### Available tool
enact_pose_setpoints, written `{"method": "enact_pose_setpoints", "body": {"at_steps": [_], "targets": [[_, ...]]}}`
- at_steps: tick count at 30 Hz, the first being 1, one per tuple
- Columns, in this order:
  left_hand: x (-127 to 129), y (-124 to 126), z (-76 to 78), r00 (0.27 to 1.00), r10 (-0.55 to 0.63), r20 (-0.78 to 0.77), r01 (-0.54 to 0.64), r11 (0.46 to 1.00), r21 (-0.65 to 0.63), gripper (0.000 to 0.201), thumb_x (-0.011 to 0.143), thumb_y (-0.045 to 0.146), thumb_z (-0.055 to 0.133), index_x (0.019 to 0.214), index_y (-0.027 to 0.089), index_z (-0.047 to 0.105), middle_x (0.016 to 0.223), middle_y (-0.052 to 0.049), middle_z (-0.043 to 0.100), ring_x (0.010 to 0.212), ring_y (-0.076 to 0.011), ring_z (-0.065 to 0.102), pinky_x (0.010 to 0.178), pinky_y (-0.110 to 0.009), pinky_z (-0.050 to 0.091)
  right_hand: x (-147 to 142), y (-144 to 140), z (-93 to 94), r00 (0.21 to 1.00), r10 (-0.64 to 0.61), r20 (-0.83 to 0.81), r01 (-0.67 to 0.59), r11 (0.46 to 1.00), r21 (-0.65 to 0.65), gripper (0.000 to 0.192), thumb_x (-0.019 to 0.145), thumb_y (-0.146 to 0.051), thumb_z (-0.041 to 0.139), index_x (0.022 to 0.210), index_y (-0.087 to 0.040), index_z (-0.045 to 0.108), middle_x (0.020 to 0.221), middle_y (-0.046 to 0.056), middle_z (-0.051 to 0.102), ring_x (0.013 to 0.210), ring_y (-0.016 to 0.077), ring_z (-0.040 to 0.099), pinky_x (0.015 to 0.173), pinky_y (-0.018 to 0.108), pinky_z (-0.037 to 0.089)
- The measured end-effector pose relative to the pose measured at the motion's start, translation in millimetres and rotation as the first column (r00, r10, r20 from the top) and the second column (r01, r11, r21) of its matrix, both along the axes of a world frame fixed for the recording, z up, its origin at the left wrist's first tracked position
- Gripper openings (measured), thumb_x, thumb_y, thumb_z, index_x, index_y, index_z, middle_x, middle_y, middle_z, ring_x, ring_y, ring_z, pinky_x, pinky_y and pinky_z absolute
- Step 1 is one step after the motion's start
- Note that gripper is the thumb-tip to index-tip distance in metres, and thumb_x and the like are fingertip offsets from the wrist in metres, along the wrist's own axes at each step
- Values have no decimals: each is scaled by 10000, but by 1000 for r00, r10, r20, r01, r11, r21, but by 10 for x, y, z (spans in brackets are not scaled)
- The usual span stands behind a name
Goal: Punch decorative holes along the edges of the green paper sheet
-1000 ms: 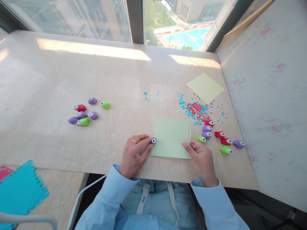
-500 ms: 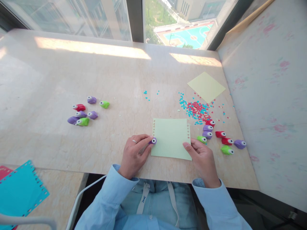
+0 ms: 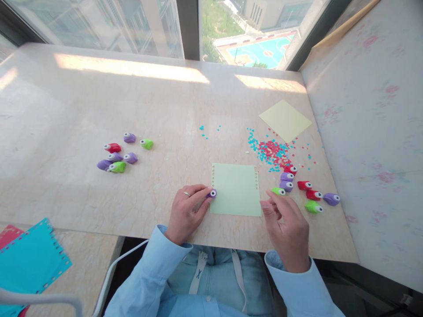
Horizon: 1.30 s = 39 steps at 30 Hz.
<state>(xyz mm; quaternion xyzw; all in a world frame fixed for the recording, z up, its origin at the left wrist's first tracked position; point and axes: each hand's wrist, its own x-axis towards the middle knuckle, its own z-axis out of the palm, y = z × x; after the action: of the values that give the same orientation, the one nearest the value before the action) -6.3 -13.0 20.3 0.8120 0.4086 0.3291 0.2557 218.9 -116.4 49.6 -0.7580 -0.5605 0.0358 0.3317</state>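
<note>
My left hand [image 3: 188, 210] pinches a small purple craft punch [image 3: 213, 193] between thumb and fingers, at the left edge of a pale green sheet of paper [image 3: 235, 191]. Small punched holes run down the upper part of both side edges of the sheet, which lies on the table. My right hand [image 3: 288, 224] is just off the sheet's right edge, its thumb and bent fingers apart with nothing seen between them. Beyond its fingertips lies a green punch [image 3: 278, 191], with purple punches [image 3: 286, 186] close behind.
Red and blue paper bits [image 3: 272, 150] are scattered behind the right-hand punches, near another pale sheet [image 3: 285, 119]. More punches [image 3: 131, 158] stand at the left. Blue punched sheets [image 3: 33, 259] lie at lower left by a white tube [image 3: 112, 268]. A patterned wall [image 3: 370, 132] bounds the right.
My right hand has let go of the sheet's right edge and moved slightly right. The sheet now lies flatter. My left hand keeps the purple punch at the left edge.
</note>
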Motion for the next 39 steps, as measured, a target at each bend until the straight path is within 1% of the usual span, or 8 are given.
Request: {"method": "enact_pose_setpoints", "body": {"at_steps": [3, 6, 23, 28, 31, 33, 36, 39], "targets": [[0, 1, -6, 1000, 0, 2, 0, 1000, 6, 199, 920, 256, 626, 1099, 231, 708, 1060, -70, 717, 968, -211, 655, 832, -394, 530, -3, 7, -61, 978, 199, 61, -200, 980, 5, 299, 954, -333, 563, 1212, -214, 656, 1170, 122, 678, 1080, 265, 633, 939, 435, 512], [-1, 1, -14, 1000, 0, 2, 0, 1000, 16, 200, 921, 252, 627, 1105, 227, 701, 1059, -70, 716, 961, -209, 652, 821, -390, 527, -25, 29, -165, 950, 305, 68, -305, 952, -23, 261, 950, -298, 570, 1182, -234, 672, 1234, 108, 668, 1165, 274, 602, 1005, 482, 482], [8, -7, -21, 999, 5, -34, -4, 1000, 20, 226, 921, 255, 622, 1136, 213, 677, 1090, -78, 711, 986, -223, 645, 840, -401, 507, -39, 25, -332, 951, 307, 31, -308, 950, 39, 223, 922, -173, 582, 1109, -220, 696, 1196, 95, 688, 1137, 249, 603, 999, 464, 486], [-9, -15, 23, 998, 46, 34, -41, 990, -138, 291, 914, 335, 626, 1172, 204, 653, 1161, -94, 686, 1048, -232, 638, 909, -398, 499, -37, 27, -347, 947, 318, 51, -320, 946, 54, 221, 912, -138, 593, 1105, -200, 680, 1194, 102, 681, 1132, 250, 595, 990, 463, 485], [-7, 59, 140, 989, 117, 88, -80, 935, -346, 331, 919, 426, 588, 1125, 174, 648, 1085, -92, 689, 913, -199, 655, 808, -341, 514, -38, 33, -349, 945, 320, 66, -324, 944, 60, 211, 914, -133, 593, 1099, -195, 673, 1186, 103, 681, 1121, 252, 594, 984, 465, 483], [7, 147, 241, 989, 141, 50, -102, 883, -458, 349, 912, 491, 560, 982, 166, 666, 914, -61, 691, 787, -177, 631, 695, -300, 486, -38, 36, -349, 943, 324, 74, -328, 943, 59, 207, 916, -134, 591, 1098, -196, 667, 1182, 102, 680, 1117, 254, 593, 979, 466, 482], [43, 295, 358, 994, 6, -110, -66, 833, -549, 436, 873, 587, 556, 749, 175, 631, 649, -4, 592, 608, -148, 525, 570, -277, 375, -36, 36, -353, 941, 328, 81, -333, 941, 63, 202, 920, -140, 588, 1100, -200, 660, 1179, 99, 680, 1110, 255, 592, 970, 465, 482], [70, 412, 379, 978, -56, -201, -62, 842, -536, 486, 825, 635, 571, 659, 178, 555, 600, 11, 523, 587, -138, 467, 557, -273, 314, -30, 35, -368, 940, 331, 86, -337, 939, 68, 194, 925, -149, 585, 1098, -195, 658, 1172, 97, 682, 1103, 255, 594, 965, 466, 482]]}}
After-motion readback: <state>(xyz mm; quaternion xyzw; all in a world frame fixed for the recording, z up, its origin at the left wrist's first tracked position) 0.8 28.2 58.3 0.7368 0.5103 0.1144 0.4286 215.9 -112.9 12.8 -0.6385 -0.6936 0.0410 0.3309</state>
